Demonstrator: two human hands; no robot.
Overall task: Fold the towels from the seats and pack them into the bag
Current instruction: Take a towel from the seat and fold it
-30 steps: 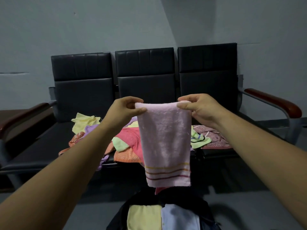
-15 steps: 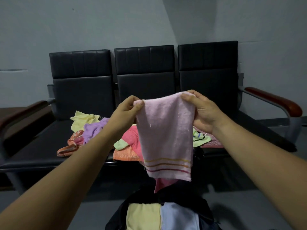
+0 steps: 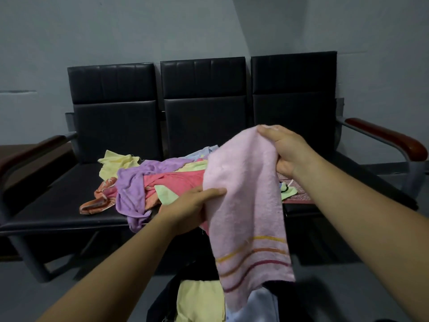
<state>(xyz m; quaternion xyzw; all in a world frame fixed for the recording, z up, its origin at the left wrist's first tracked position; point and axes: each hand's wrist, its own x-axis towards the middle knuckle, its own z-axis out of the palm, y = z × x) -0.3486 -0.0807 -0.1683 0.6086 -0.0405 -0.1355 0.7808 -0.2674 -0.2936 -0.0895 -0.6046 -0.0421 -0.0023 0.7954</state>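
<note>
**The pink towel (image 3: 246, 201) is hanging lengthwise above the bag (image 3: 160, 305).**
The right hand (image 3: 290, 152) is gripping the top corner with its fingers curled, while the left hand (image 3: 188, 210) is pinching the left edge near mid-length, lower down. The long axis is running downward from the right hand, with the striped end nearest the bag.

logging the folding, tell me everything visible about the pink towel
The pink towel is soft terry-looking cloth with yellow, orange and dark red stripes near its lower end. It hangs slanted in the air; the right hand grips its top edge, the left hand pinches its side midway. Its bottom hangs over the bag.
</note>
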